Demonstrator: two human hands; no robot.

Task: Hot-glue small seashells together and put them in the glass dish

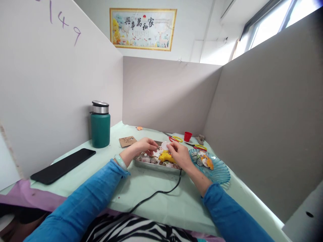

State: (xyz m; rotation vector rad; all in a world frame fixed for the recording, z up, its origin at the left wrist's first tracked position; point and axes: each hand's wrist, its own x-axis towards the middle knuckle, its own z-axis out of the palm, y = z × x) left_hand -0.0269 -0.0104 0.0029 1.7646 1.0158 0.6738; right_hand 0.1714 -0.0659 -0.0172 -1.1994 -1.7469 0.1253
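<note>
My left hand [145, 146] and my right hand [179, 154] meet over a metal tray [154, 165] filled with several seashells. Between their fingertips sits a pale round shell [165, 145], pinched from both sides. A yellow glue gun [166, 157] lies on the tray just under my right hand, its black cord [156, 193] trailing toward me. A jade bangle [120, 162] circles my left wrist. Both arms wear blue sleeves.
A blue fan-shaped glass dish [219, 170] with shells sits right of the tray. Behind are two scissors [175, 138] [199, 147], a small red cup [187, 136] and a brown card [127, 141]. A green flask [100, 125] and black phone [63, 165] stand left. Partition walls enclose the table.
</note>
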